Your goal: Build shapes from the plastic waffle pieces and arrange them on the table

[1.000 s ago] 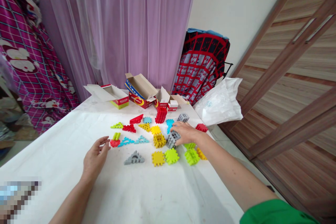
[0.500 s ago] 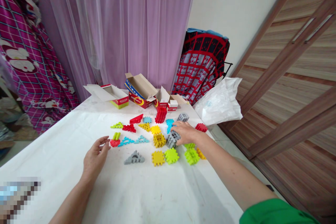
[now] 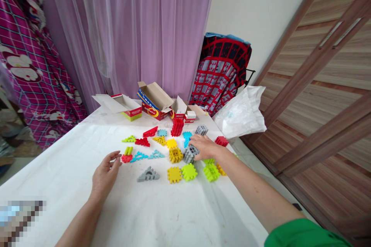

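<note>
My right hand is closed on a stack of grey interlocking window blocks, right beside a stack of yellow window blocks. My left hand rests at the left with its fingers loosely curved and apart, holding nothing. Closest to its fingertips is a red notched piece with green bars on it. Light blue triangle pieces and a grey triangle piece lie between the hands. In front are a yellow square block, a green square block and green window blocks.
Open cardboard boxes line the back of the white-covered table. A red block stack stands before them. Another grey stack and red blocks are at the right, near a white plastic bag.
The view has shifted very slightly. Both hands and the blocks stay where they were, with my right hand still on the grey window blocks.
</note>
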{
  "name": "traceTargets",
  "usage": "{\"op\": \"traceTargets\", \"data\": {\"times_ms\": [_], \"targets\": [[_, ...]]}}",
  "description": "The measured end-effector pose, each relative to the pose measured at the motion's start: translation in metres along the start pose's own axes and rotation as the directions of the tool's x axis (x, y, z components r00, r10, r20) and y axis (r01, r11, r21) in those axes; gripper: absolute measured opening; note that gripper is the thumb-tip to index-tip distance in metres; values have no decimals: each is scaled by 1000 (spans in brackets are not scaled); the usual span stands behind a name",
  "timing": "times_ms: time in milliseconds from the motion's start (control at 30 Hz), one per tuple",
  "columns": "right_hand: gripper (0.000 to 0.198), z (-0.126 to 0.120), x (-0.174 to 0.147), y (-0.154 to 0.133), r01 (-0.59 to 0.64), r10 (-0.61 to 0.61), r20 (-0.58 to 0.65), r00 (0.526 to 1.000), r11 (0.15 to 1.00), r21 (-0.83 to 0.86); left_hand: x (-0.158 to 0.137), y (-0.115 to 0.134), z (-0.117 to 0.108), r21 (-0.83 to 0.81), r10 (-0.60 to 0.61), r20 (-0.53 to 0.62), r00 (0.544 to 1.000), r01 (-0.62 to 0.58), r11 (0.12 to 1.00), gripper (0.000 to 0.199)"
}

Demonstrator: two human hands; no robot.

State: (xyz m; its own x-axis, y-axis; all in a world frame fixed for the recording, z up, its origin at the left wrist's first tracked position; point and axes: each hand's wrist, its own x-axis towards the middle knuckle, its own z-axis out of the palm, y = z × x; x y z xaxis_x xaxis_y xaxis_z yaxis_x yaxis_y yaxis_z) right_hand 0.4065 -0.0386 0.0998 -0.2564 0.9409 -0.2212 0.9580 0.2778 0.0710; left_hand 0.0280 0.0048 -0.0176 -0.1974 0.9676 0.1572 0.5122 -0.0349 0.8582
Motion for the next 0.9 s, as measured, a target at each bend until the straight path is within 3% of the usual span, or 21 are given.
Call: {"op": "traceTargets", "data": {"times_ms": [233, 633, 900], "targets": [[69, -4, 0, -2, -16, 17, 23, 1000, 1000, -15, 0, -1, 0, 0, -8, -5, 1000, 8, 1000, 47], [61, -5, 1, -5, -1, 2, 29, 1000, 1000, -17, 1, -1, 0, 1, -14, 5, 1000, 14, 1000, 46], [69, -7, -1, -5, -6, 7, 40, 999, 1000, -18, 0, 2, 0, -15, -19, 4, 1000, 19, 1000, 44]]}}
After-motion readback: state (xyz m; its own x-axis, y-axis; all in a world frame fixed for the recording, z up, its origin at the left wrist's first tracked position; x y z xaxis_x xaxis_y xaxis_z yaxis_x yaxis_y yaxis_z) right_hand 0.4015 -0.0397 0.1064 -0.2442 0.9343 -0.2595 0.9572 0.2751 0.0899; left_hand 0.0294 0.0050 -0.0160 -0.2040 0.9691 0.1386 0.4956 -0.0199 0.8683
